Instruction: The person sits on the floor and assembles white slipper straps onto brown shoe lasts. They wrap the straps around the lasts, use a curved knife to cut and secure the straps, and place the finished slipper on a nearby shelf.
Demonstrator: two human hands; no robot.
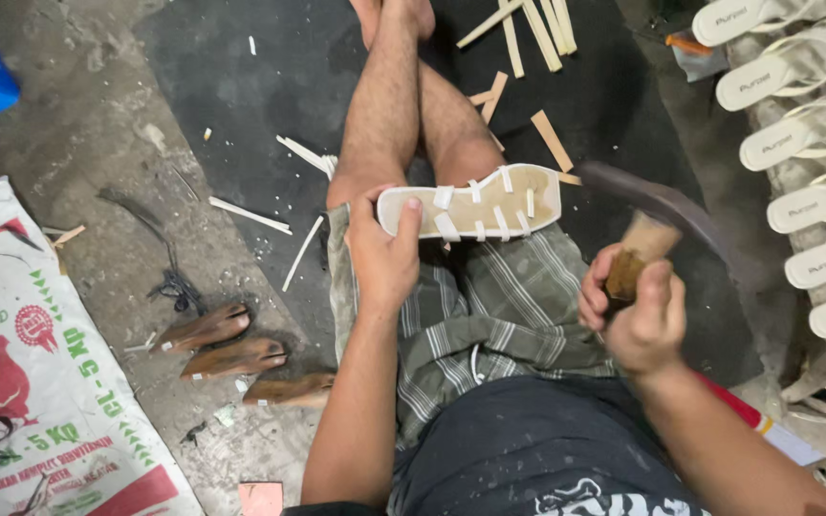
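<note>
Left hand [383, 256] shut on heel end of pale shoe sole [475, 203], flat on the knee. Right hand [635, 313] wrapped tight round wooden hammer handle [637, 256], just right of the lap. White sandals [805, 143] lined along right edge.

A pale sandal sole [470, 203] lies upside down across the person's knee at the frame's centre, lengthwise left to right, white strap ends folded flat over its tan underside. A hammer [644, 222] with a wooden handle and dark, blurred head sits right of centre, tilted upward.
</note>
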